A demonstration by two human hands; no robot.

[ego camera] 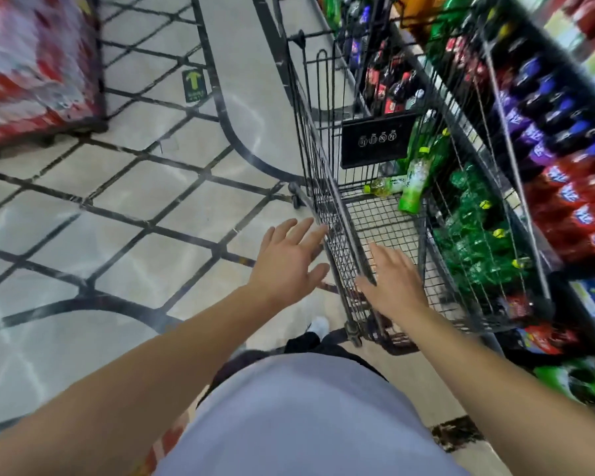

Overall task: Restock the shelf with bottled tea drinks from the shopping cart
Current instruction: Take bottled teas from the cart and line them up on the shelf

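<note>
Over the wire cart's (327, 187) near rim, both hands spread wide, empty: left (287, 261) outside, right (392, 281) inside. Green plastic bottles (413, 180) lie far-end, blurred.

Shelf bottles (564, 187) and red display (31, 63) blur (labels unreadable).

Tiled floor (124, 187) — green arrow sticker (193, 84).
</note>
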